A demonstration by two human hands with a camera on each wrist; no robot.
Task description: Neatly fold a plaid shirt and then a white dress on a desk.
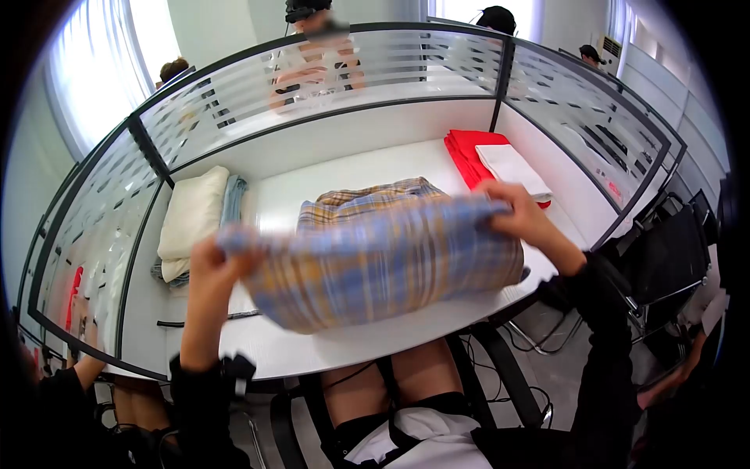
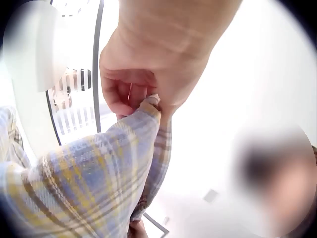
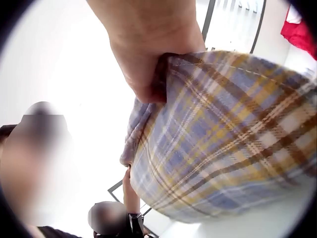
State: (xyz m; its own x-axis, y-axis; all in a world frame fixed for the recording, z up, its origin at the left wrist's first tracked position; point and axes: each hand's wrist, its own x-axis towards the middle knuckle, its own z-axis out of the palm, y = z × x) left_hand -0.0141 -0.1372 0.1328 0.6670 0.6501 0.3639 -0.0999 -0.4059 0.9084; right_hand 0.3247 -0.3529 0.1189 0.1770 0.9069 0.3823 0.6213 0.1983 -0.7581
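Note:
A blue, yellow and white plaid cloth (image 1: 383,262) is stretched between both hands above the front of the white desk, its lower part blurred. My left hand (image 1: 215,270) pinches one upper corner; in the left wrist view the fingers curl round the bunched edge. The opposite upper corner is gripped by my right hand (image 1: 519,213), and the right wrist view shows a stitched hem running from those fingers. Behind the raised part, more plaid fabric (image 1: 375,195) lies rumpled on the desk, partly hidden by it.
Folded cream cloth (image 1: 191,207) and light-blue denim (image 1: 233,199) lie at the left. At the back right, a white folded cloth (image 1: 512,168) rests on a red one (image 1: 469,152). A low partition (image 1: 328,129) rings the desk (image 1: 273,352); other people are beyond it.

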